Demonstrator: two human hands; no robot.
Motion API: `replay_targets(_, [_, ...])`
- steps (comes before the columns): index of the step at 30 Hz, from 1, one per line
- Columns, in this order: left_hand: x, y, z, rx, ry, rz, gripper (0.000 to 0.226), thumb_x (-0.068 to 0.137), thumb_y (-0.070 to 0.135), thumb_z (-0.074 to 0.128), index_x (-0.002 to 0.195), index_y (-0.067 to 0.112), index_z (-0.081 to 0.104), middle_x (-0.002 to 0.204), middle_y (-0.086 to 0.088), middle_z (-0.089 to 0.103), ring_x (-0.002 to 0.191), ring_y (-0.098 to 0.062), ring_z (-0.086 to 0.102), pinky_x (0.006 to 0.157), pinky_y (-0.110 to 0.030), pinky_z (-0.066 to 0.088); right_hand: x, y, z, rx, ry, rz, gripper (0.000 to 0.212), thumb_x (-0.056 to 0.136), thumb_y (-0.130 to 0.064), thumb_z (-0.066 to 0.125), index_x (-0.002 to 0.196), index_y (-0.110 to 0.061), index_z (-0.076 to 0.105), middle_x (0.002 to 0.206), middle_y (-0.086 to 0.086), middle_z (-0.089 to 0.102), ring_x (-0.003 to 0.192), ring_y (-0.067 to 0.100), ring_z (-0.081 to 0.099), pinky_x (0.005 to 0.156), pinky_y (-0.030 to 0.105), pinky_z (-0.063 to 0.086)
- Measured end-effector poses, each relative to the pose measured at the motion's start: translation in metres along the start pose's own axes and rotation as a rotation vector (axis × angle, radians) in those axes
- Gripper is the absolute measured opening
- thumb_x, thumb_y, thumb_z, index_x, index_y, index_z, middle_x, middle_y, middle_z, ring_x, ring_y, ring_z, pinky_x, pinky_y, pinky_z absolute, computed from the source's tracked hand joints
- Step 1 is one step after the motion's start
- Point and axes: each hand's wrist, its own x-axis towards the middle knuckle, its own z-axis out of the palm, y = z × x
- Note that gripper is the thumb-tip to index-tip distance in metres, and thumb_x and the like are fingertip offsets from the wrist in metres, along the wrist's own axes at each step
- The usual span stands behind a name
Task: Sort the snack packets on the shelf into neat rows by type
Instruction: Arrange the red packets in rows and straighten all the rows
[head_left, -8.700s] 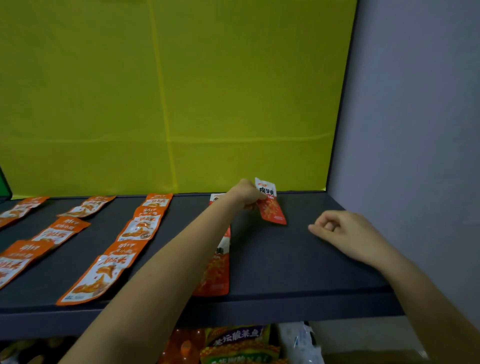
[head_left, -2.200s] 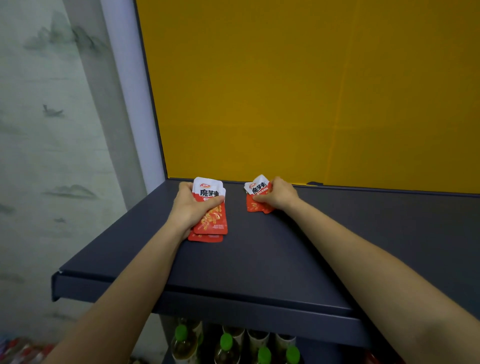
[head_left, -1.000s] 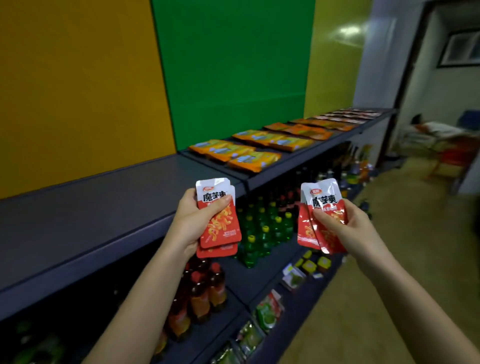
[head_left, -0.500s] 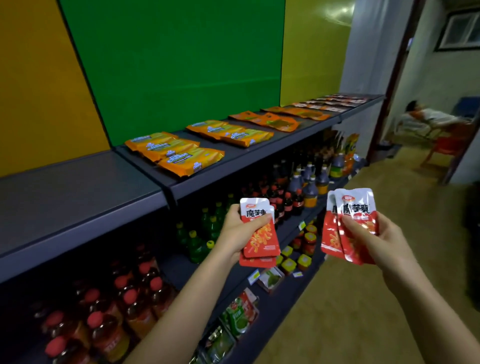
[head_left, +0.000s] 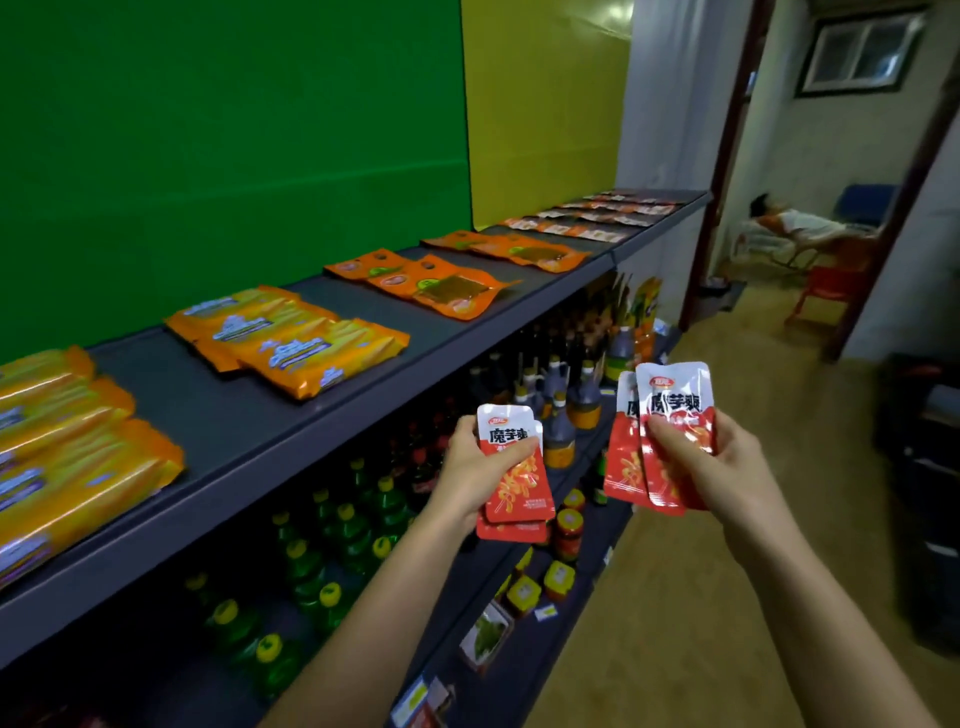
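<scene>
Head view, both hands raised in front of the shelving. Left hand (head_left: 470, 467) grips a small stack of red-and-white snack packets (head_left: 522, 483), thumb curled across the front and fingers behind; the packets stand upright and overlap closely. Right hand (head_left: 727, 467) pinches a second set of the same packets (head_left: 675, 400), fanned slightly, thumb on the face. The two sets are held apart, with a gap between them, and both are clear of the top shelf (head_left: 234, 410), whose front edge runs diagonally just left of the left hand. Beyond that edge, left of the left hand, lie yellow-orange packets (head_left: 291, 343) in overlapping groups with bare shelf around them; farther along sit flat orange packets (head_left: 447, 291), then rows of small packets (head_left: 597, 218) at the far end. Below the left hand, green bottles (head_left: 343, 525) crowd a lower shelf. Under and to the right of the right hand is open floor (head_left: 675, 597).
</scene>
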Motion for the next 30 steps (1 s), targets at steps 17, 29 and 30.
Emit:
replay_targets(17, [0.235,-0.044,0.245,-0.029,0.062,-0.076,0.037,0.078,0.01,0.072,0.106,0.011,0.048,0.098,-0.008,0.064,0.076,-0.016,0.062,0.069,-0.031,0.054,0.28,0.085,-0.161,-0.015,-0.033,0.124,0.018,0.085,-0.016,0.064,0.102,-0.01,0.062,0.081,0.0,0.069,0.054,-0.003,0.063,0.052,0.012,0.051])
replay_targets(29, [0.391,-0.064,0.432,0.047,0.013,-0.08,0.04,0.078,0.014,0.073,0.111,0.014,0.051,0.105,-0.01,0.066,0.092,-0.027,0.065,0.077,-0.041,0.055,0.458,0.131,-0.308,0.009,0.029,0.237,0.027,0.085,-0.016,0.064,0.109,-0.005,0.059,0.088,0.005,0.07,0.058,0.0,0.066,0.055,0.015,0.055])
replay_targets(30, [0.404,-0.067,0.444,0.051,0.01,-0.076,0.04,0.077,0.013,0.073,0.111,0.014,0.051,0.105,-0.011,0.066,0.093,-0.027,0.065,0.075,-0.039,0.055,0.473,0.136,-0.317,0.007,0.043,0.246,0.026,0.085,-0.016,0.064,0.108,-0.005,0.059,0.086,0.004,0.07,0.057,-0.001,0.066,0.054,0.014,0.054])
